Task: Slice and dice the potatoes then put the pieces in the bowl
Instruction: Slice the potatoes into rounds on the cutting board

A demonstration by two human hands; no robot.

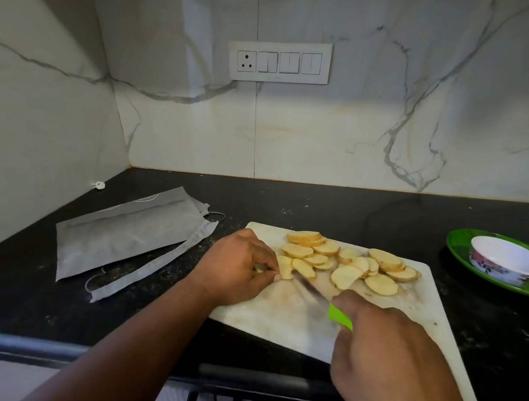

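I am watching from the head view. The left hand [238, 266] is curling its fingers round a last bit of potato [284, 267] at the near-left edge of the pile, pinching it down on the cutting board [278, 316]. The right hand [384, 348] is gripping the green handle of the knife [309, 289], fingers wrapped tight, the blade lying low and angled toward the left fingertips, blurred.

The potato slices [350, 262] are lying in overlapping rounds across the far half of the board, skins on. None are showing as cubes. The bowl [507, 264] is standing on a green plate [460, 249] well to the right; what I am seeing of its inside looks bare.

I am judging the slicing as nearly finished and the dicing as not yet begun. The next move is calling for a careful cut close to the pinching fingers, then stacking rounds for cross-cuts.

A grey bag [126, 233] is lying flat to the left on the black counter [320, 208].
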